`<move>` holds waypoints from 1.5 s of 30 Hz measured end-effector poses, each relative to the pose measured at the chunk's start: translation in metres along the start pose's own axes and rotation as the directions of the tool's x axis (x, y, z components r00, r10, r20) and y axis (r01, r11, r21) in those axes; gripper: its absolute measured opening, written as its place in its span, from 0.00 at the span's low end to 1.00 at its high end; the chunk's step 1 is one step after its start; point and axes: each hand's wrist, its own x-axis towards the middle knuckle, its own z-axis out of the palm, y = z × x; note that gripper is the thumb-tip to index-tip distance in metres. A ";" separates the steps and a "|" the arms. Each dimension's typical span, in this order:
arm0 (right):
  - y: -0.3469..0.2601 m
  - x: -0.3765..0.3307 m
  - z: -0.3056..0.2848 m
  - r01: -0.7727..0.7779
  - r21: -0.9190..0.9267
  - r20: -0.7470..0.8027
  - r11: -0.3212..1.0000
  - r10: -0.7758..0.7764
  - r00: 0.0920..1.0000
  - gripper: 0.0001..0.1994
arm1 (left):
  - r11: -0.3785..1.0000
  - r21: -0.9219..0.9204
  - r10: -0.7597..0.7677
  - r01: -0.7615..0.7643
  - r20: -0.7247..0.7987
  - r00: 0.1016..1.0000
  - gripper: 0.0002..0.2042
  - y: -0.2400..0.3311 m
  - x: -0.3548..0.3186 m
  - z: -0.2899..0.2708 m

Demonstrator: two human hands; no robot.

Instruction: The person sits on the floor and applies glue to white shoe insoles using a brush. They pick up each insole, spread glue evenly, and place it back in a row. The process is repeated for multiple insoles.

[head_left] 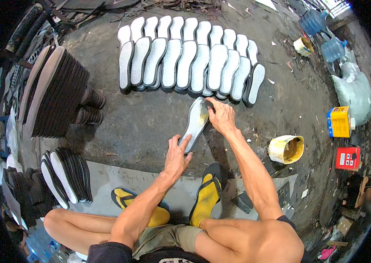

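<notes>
Tilted in front of me is a shoe sole (193,125) with a pale grey face, a dark edge and a yellowish wet-looking smear near its upper end. My left hand (177,157) grips its lower, heel end, fingers on the face and thumb by the edge. At the upper end my right hand (222,116) is closed, fingertips against the sole. Something dark shows at those fingertips; whether it is the sole's rim or a separate piece, I cannot tell. Beyond my hands, similar pale soles (190,65) lie in two overlapping rows on the ground.
Leaning stacks of dark soles (56,96) and pale-faced soles (65,175) stand at left. A yellow-stained pot (277,150) sits right of my forearm. Farther right are a yellow can (338,122), a red box (347,158), a stuffed sack (355,94) and blue water jugs (313,23).
</notes>
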 end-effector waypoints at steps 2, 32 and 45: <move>-0.011 -0.030 0.011 0.081 0.010 -0.039 0.997 -0.081 0.996 0.17 | 0.997 -0.059 0.038 -0.040 -0.025 0.999 0.33 -0.007 -0.005 -0.004; -0.054 -0.022 0.023 0.295 -0.179 -0.008 0.939 -0.301 0.954 0.14 | 0.981 -0.193 -0.026 0.003 -0.114 0.993 0.25 -0.019 -0.018 -0.014; -0.030 -0.113 -0.152 -0.457 0.394 -0.190 0.797 0.557 0.808 0.18 | 0.973 -0.187 -0.194 0.135 -0.344 0.919 0.21 -0.018 -0.027 -0.023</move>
